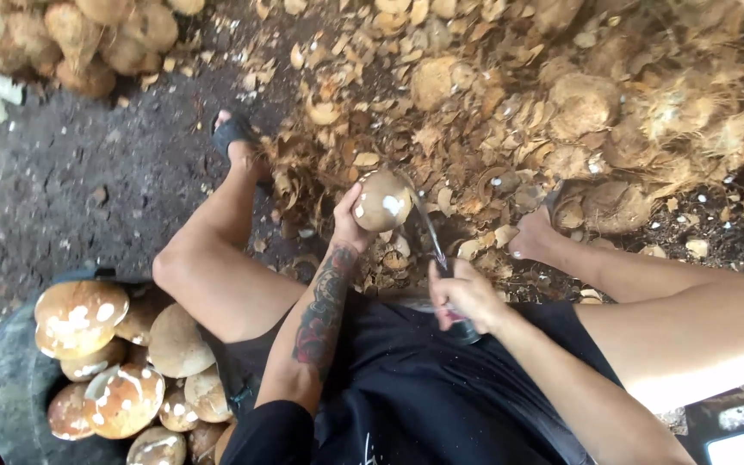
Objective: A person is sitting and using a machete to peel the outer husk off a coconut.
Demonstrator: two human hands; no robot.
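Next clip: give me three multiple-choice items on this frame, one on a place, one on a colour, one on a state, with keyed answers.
1. Where is the tub of peeled coconuts?
A. at the person's left
B. at the person's right
C. beyond the feet

2. What colour are the shorts?
A. white
B. red
C. black

3. What is the left hand doing?
A. resting on the knee
B. holding a coconut
C. hanging free

Answers:
1 A: the tub sits at lower left, beside the left leg.
2 C: the cloth over the lap is black.
3 B: its fingers wrap the coconut, while the right hand grips a knife whose blade reaches up to it.
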